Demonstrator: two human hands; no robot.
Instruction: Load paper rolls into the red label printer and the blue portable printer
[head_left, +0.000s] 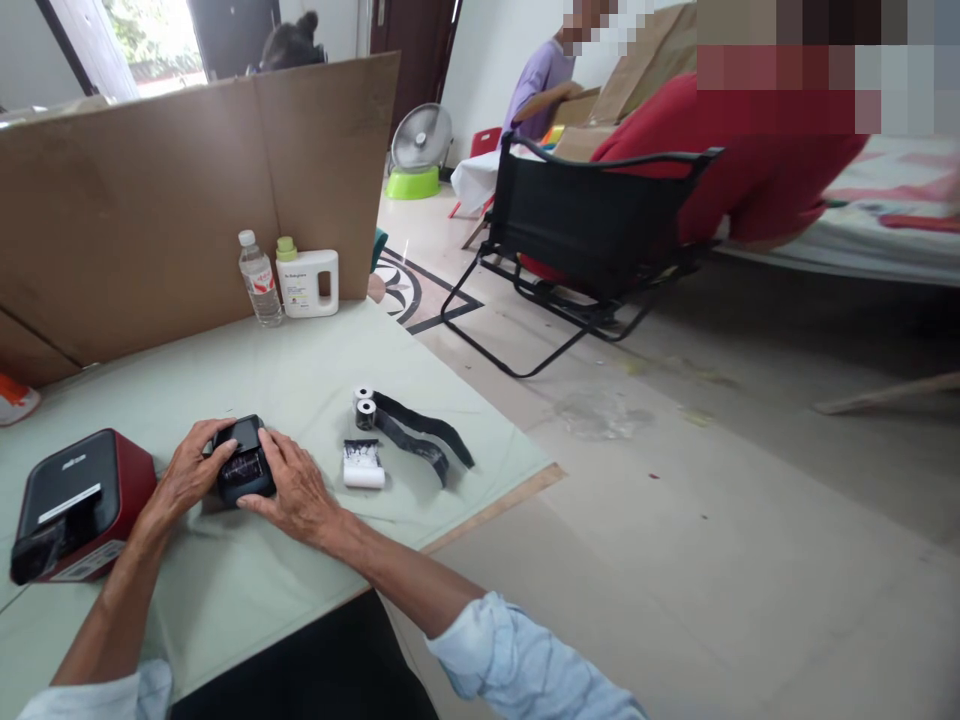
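Big one first: my pale green bench spreads out underneath, with the red-and-black box on it at nine o'clock. Dead centre, between my hands, sits the small black device. Over at three o'clock, two rolls trail dark strips towards four, and a white roll lies just on their near side. How far along? Device in hand, rolls lying apart from it; what's left I can't judge, its glossy middle too small to read. And the pose: left hand in from seven o'clock, thumb on top; right hand in from four, thumb along the near edge, fingers of both curled snugly around the device
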